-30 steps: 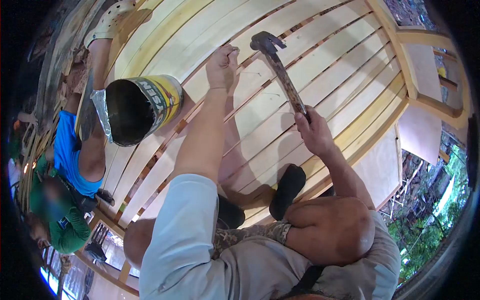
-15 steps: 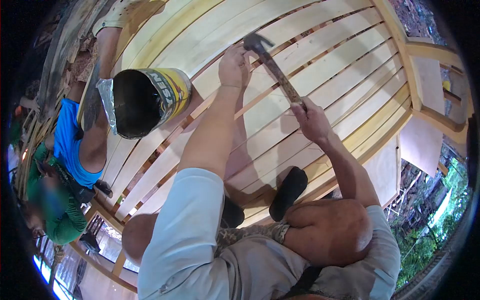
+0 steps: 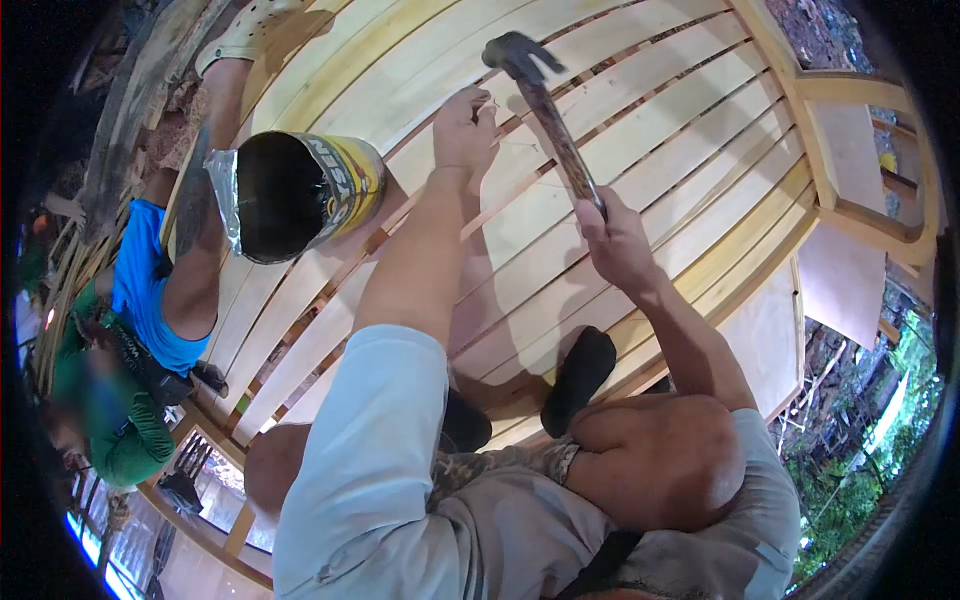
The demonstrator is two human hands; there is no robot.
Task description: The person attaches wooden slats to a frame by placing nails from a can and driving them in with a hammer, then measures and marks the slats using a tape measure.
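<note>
Left fingers: on the left hand (image 3: pixel 464 135) we see thumb and forefinger pinched together near the slats; anything between the tips is too small for us to tell.
Right fingers: on the right hand (image 3: pixel 618 240), at four o'clock from the left, we see them wrapped around a handle, thumb lying along it.
Hammer: the hammer (image 3: pixel 545 112) runs from the right grip towards eleven o'clock; its dark claw head is apart from the left hand, at that hand's one o'clock.
Slats: below both hands we see pale slats (image 3: pixel 420 60) with narrow gaps between them.
Can: at eight o'clock from the left hand, well apart from it, we find a yellow and black can (image 3: pixel 352 180) on the slats, mouth towards nine o'clock in our view.
Can's inside: dark; we cannot tell what it contains.
Silver flap: a crumpled silver flap (image 3: pixel 222 203) juts out at the can's rim, on its nine o'clock side.
Footwear: dark footwear (image 3: pixel 580 382) rests on the slats towards five o'clock.
Co-worker: at nine o'clock we see another person in blue shorts (image 3: pixel 158 290).
</note>
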